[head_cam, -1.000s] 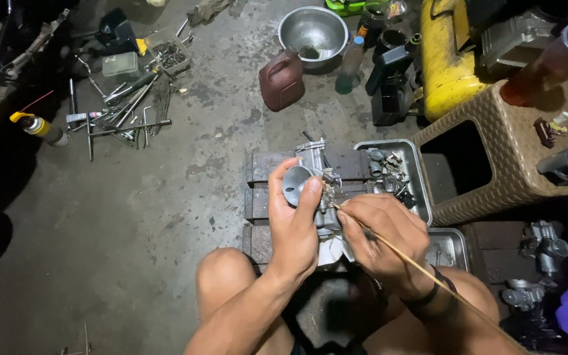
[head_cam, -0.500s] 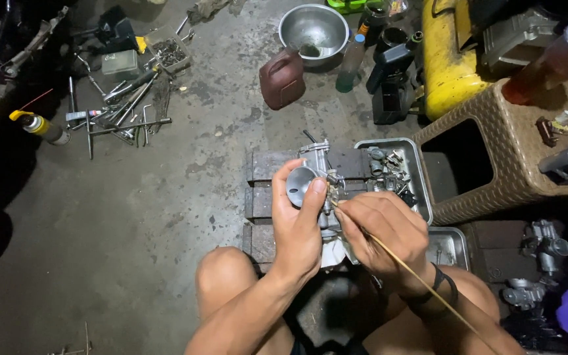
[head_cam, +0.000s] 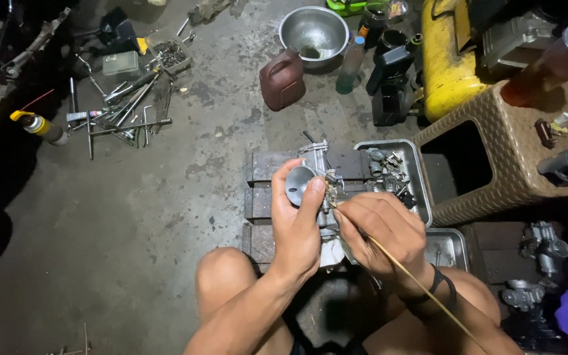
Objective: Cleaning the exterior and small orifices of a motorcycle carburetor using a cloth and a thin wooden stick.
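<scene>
Left hand (head_cam: 297, 227) grips a metal carburetor (head_cam: 315, 177) above the knees. Right hand (head_cam: 382, 230) pinches a thin yellow stick (head_cam: 422, 289), tip at the carburetor. Beyond: parts tray (head_cam: 422, 190), wooden block (head_cam: 264, 164), brown jug (head_cam: 283, 80), steel bowl (head_cam: 310, 29).

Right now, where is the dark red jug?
In the head view, the dark red jug stands on the concrete floor near the top middle, just left of the metal bowl and beyond both hands.
</scene>
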